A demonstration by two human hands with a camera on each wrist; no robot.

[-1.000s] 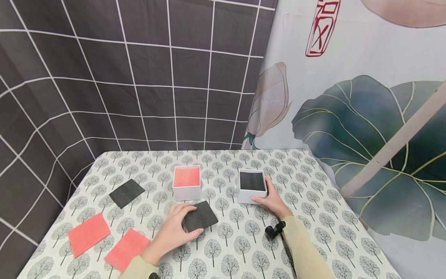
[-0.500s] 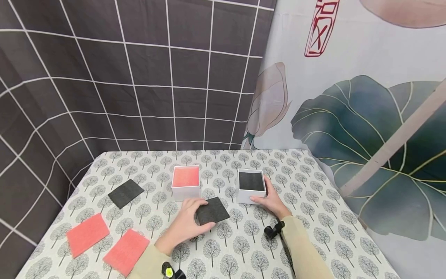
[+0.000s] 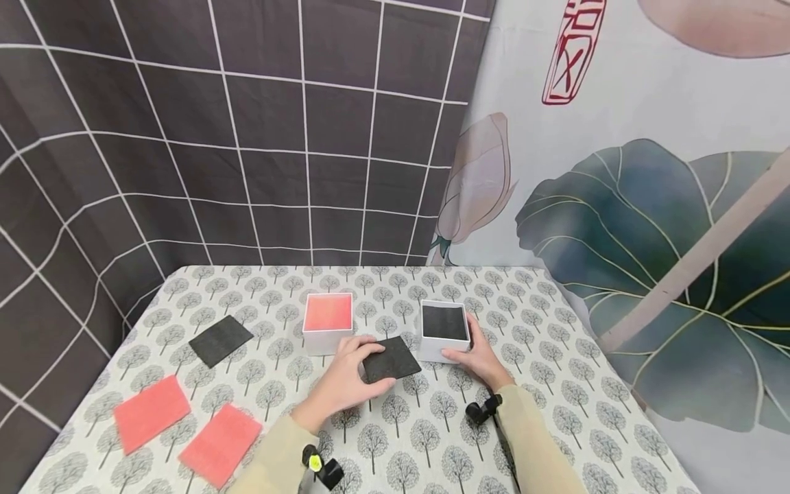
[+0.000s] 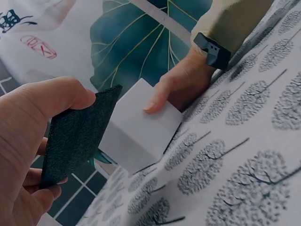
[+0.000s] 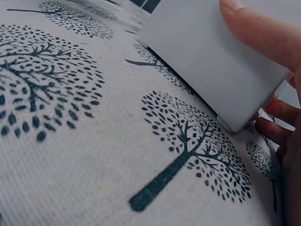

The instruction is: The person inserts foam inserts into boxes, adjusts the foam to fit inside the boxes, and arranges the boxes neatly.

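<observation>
My left hand [image 3: 352, 376] pinches a flat black felt-like sheet [image 3: 391, 359] between thumb and fingers. In the left wrist view the sheet [image 4: 77, 136] is tilted up in front of a white box [image 4: 141, 122]. That open-topped box [image 3: 444, 348] stands on the tablecloth with black material [image 3: 445, 321] filling its top. My right hand [image 3: 483, 357] grips the box by its right side, thumb on the front face and fingers round the back. The right wrist view shows the thumb [image 5: 258, 28] against the white wall of the box [image 5: 202, 56].
A second white box [image 3: 328, 343] with red material [image 3: 328, 312] inside stands to the left. Two red sheets [image 3: 152, 413] and another black sheet [image 3: 221, 341] lie flat on the left of the tree-print tablecloth [image 3: 401, 446]. A dark gridded curtain [image 3: 247, 137] hangs behind the table.
My left hand has carried the black sheet rightward and slightly away from me, from in front of the red-filled box toward the black-filled one. My right hand keeps its hold on the box.
</observation>
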